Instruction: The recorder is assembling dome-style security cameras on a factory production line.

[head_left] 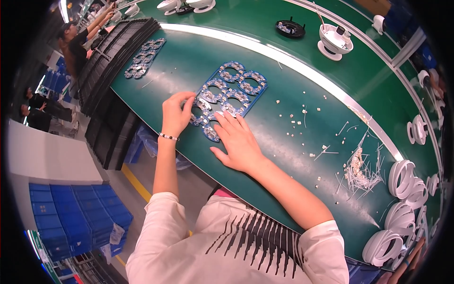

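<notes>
Two hands work one blue panel of ring-shaped circuit boards [227,94], which lies flat on the green tabletop [293,85] near its front edge. The left hand [177,113] curls over the panel's near-left corner, fingertips pinching at a ring there; whether it has a ring free I cannot tell. The right hand [238,139] lies open and flat, fingers spread, pressing the panel's near end down. To do this well, the flat hand should probably keep the panel pinned while the other snaps each ring cleanly at its tabs, without twisting neighbours. A second blue panel [144,57] lies toward the far-left corner, beside stacked black trays [111,52].
</notes>
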The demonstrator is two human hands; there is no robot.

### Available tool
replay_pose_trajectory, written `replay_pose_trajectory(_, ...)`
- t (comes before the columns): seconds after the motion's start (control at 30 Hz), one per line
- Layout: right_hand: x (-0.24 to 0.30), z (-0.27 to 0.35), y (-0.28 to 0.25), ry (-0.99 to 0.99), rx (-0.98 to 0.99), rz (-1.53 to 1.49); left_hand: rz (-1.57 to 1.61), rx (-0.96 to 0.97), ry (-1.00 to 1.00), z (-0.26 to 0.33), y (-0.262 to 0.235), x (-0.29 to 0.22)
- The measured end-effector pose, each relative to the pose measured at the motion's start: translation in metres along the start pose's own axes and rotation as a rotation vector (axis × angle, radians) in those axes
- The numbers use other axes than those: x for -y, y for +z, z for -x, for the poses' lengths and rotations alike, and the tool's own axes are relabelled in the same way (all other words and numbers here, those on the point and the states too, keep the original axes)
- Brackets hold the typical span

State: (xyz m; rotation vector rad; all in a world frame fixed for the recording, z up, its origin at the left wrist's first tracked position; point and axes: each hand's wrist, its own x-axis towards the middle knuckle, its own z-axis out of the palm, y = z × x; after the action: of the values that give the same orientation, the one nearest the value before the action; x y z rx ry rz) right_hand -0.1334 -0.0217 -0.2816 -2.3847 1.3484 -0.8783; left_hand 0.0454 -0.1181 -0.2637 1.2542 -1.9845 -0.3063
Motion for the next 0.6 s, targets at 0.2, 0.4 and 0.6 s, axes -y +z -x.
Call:
replay_pose_trajectory(0.2, 0.000, 0.000, 0.000, 0.001, 0.002, -0.012, -0.005, -0.032, -0.018, -0.003, 0.001, -0.003)
replay_pose_trajectory(0.4, 0.005, 0.000, -0.007, -0.040, -0.190, -0.055, 0.069, -0.023, -0.007, 0.005, 0.005, -0.004)
replay_pose_trajectory(0.6, 0.011, 0.007, 0.000, -0.213, -0.201, 0.003, -0.048, -0.005, 0.037, 0.013, 0.003, -0.006)
